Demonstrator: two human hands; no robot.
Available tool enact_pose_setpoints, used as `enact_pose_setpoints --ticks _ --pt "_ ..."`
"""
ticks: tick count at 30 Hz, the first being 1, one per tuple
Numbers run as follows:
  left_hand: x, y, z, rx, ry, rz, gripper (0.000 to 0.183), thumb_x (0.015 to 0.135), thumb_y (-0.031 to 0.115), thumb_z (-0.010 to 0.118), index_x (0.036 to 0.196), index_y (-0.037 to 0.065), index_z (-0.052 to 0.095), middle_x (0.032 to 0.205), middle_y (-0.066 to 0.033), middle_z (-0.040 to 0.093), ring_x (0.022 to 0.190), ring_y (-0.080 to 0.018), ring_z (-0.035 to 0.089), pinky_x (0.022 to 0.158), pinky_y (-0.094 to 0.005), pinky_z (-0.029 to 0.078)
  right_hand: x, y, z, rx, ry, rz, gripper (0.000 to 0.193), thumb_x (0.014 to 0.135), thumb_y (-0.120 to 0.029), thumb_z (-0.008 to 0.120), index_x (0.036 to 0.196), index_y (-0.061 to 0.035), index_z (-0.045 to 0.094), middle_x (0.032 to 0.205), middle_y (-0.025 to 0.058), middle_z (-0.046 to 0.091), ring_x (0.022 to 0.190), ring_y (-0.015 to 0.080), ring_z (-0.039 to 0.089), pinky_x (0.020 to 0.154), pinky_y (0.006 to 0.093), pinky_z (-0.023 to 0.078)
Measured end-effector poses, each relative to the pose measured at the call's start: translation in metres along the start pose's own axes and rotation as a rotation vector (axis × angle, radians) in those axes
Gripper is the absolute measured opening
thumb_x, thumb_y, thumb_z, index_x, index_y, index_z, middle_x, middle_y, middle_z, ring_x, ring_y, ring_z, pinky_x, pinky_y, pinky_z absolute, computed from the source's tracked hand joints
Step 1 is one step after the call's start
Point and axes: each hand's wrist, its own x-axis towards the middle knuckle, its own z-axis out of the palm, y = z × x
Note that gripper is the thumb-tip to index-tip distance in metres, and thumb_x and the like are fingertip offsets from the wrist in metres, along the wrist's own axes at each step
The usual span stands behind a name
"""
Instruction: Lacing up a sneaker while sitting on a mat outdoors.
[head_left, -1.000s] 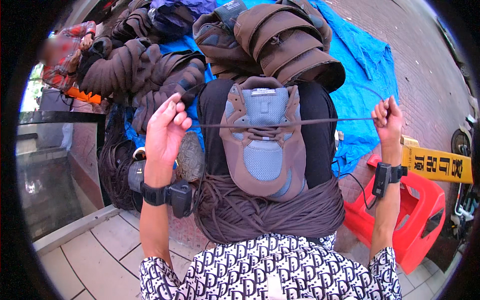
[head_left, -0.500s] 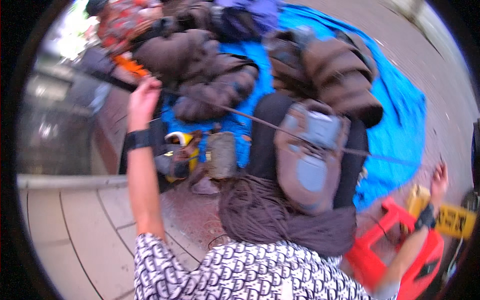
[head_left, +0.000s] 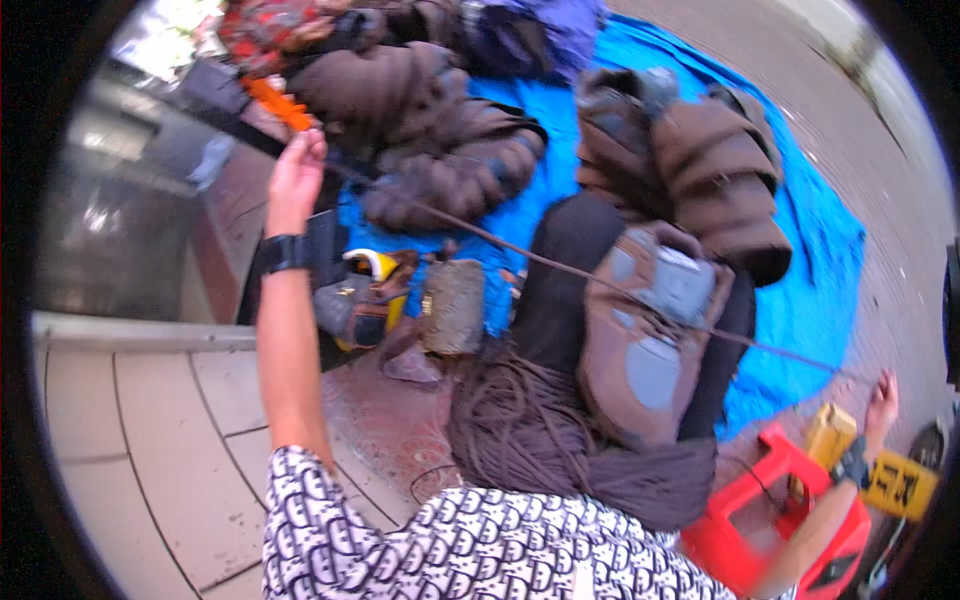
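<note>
A long thin brown shoelace is stretched slantwise across the view, threaded at the eyelets of a brown and grey shoe upper lying on my dark-clad thighs. My left hand, at the far left, pinches one end of the lace between closed fingertips. Out at the right, my right hand grips the other end, fingers closed. Both arms are spread wide. A thick bundle of brown laces is heaped on my lap, just below the shoe upper.
A blue tarp spreads ahead, bearing stacks of nested brown shoe uppers. A grey cylindrical block stands left of my legs, near a yellow-and-dark object. A red plastic stool is at lower right. A person in patterned red is at top left.
The view has shifted, so the shoe upper and tarp appear farther right. Both hands keep the lace stretched wide; the right hand sits slightly lower in the picture.
</note>
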Motion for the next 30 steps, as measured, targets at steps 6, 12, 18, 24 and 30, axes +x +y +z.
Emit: enact_pose_setpoints --ticks 6,12,18,24,30 --pt "-0.109 -0.092 0.153 0.348 -0.353 -0.313 0.023 0.085 0.008 0.053 0.106 -0.001 0.051 0.093 -0.0085 0.060 0.055 -0.0073 0.047 0.051 -0.0210 0.041 -0.077 -0.065 0.171 -0.107 -0.353 0.005 0.050 0.078 -0.004 0.054 0.125 0.0043 0.039 0.082 0.0099 0.062 0.049 0.0038 0.044 0.036 0.0144 0.027" --pt "-0.191 -0.103 0.217 0.240 -0.648 -0.655 0.024 0.085 0.006 0.053 0.108 0.000 0.051 0.093 -0.0077 0.058 0.067 -0.0109 0.055 0.059 -0.0243 0.047 -0.157 -0.117 0.289 -0.167 -0.548 0.086 0.017 0.074 -0.006 0.060 0.088 0.0035 0.060 0.071 0.0084 0.062 0.052 0.0072 0.055 0.037 0.0166 0.034" --pt "-0.189 -0.109 0.219 0.425 -0.623 -0.589 0.019 0.083 0.004 0.053 0.101 -0.002 0.054 0.090 -0.0089 0.058 0.073 -0.0132 0.058 0.064 -0.0235 0.048 -0.204 -0.136 0.388 -0.164 -0.992 -0.286 0.015 0.069 -0.009 0.064 0.081 0.0000 0.065 0.068 0.0047 0.061 0.053 0.0094 0.056 0.048 0.0214 0.043" --pt "-0.188 -0.119 0.212 0.630 -0.696 -0.601 0.008 0.081 0.003 0.054 0.088 -0.001 0.055 0.074 -0.0093 0.061 0.066 -0.0126 0.059 0.063 -0.0223 0.048 -0.241 -0.129 0.429 -0.364 -1.068 -0.416 0.015 0.064 -0.009 0.064 0.076 -0.0008 0.064 0.063 0.0082 0.060 0.060 0.0183 0.059 0.056 0.0284 0.047" --pt "-0.188 -0.119 0.220 0.774 -0.787 -0.422 0.009 0.082 0.000 0.051 0.088 -0.001 0.057 0.073 -0.0057 0.059 0.063 -0.0103 0.057 0.058 -0.0219 0.047 -0.245 -0.130 0.421 -0.317 -1.065 -0.301 0.014 0.062 -0.008 0.065 0.074 -0.0004 0.062 0.067 0.0086 0.060 0.064 0.0202 0.060 0.059 0.0290 0.047"
